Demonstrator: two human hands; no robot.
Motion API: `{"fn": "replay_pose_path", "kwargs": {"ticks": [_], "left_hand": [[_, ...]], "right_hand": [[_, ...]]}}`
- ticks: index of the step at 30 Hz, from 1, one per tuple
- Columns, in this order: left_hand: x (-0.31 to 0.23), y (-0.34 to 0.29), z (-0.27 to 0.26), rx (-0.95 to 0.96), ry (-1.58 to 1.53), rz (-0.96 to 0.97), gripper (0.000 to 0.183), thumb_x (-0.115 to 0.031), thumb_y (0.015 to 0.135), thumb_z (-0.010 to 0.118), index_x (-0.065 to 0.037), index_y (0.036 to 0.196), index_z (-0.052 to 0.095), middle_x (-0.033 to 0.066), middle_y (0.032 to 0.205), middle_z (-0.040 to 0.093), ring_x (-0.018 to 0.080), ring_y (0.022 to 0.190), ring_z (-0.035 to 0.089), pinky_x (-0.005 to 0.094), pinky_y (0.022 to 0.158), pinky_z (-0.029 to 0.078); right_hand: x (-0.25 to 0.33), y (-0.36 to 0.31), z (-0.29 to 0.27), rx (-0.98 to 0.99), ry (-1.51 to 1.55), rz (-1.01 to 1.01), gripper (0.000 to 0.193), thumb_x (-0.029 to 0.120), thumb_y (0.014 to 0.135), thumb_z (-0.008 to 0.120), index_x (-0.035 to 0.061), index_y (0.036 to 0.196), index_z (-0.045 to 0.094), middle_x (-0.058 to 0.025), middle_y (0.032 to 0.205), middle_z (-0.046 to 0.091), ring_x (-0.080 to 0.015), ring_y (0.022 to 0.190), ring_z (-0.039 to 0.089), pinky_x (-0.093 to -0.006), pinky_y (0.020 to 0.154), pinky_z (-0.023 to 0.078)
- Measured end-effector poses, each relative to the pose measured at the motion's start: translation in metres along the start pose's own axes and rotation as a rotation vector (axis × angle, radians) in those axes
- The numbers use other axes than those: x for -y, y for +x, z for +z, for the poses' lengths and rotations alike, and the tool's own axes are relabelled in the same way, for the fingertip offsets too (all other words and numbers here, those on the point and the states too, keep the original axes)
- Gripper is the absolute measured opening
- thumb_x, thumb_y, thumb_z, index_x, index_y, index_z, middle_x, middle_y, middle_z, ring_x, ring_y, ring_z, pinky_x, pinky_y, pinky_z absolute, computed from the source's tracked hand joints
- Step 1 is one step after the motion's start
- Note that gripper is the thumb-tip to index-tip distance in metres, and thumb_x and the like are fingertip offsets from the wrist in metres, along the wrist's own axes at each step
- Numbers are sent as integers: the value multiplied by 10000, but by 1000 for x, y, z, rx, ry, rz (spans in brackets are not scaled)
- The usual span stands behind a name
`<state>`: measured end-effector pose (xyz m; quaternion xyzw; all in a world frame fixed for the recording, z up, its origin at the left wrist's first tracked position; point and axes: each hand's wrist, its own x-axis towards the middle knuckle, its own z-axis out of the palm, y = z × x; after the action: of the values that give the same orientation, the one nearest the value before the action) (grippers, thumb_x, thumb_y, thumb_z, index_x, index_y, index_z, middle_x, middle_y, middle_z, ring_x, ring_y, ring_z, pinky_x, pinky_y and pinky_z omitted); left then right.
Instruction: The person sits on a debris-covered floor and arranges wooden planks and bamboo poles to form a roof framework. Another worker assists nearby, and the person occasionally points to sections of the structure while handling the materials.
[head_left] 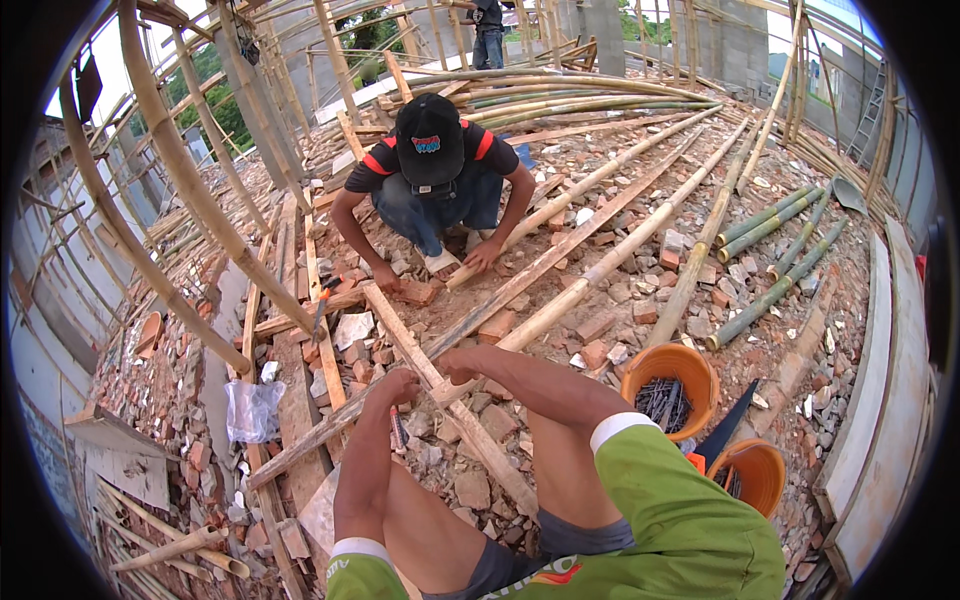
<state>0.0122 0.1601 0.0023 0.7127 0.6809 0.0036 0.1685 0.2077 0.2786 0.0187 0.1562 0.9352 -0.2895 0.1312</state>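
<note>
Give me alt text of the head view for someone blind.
Two hands, close together, at crossed wooden strips over brick rubble; opposite, a crouching co-worker in a black cap touches a bamboo pole. Orange buckets at right.

Ctr.: 2 wood strips [490, 452], 1 pale bamboo pole [620, 252]. R side: 2 orange buckets [704, 372], nails [662, 402] inside, too many to ct.; 1 saw [728, 427], 4 short green bamboo pcs. [777, 289], 1 shovel blade [850, 195], 2 long boards [868, 372], 1 ladder [868, 115]. L side: 1 clear plastic bag [254, 410]. Ppl.: 2 co-workers [440, 200], i.e. 1 crouching, 1 standing; 1 black cap [430, 140] on the croucher. Brick pcs. [595, 327]: dozens, no exact no.
</note>
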Motion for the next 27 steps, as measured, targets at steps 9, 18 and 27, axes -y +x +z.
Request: {"fn": "replay_pose_path", "kwargs": {"ticks": [9,18,27], "left_hand": [[-24,-29,-22,-22,2,-27,616,-400,832,633,-30,1307,500,236,1240,565,359,1141,552,400,986,428],[-41,-22,-13,-194,-180,146,449,-349,857,629,-78,1208,558,183,1223,573,340,1077,570,388,915,455],[-57,-18,-21,-60,-305,-10,235,-234,890,595,-57,1037,646,139,935,676,218,882,636,346,804,478]], "right_hand": [[27,-54,-30,27,-83,42,303,93,775,545,40,1070,593,-125,896,650,-295,800,639,-430,633,507],[46,-19,-13,144,-84,35,250,149,795,543,92,1036,506,-90,762,540,-266,721,504,-399,707,469],[19,14,6,151,-52,-48,305,149,787,568,40,1071,540,-126,920,632,-297,827,621,-411,696,519]]}}
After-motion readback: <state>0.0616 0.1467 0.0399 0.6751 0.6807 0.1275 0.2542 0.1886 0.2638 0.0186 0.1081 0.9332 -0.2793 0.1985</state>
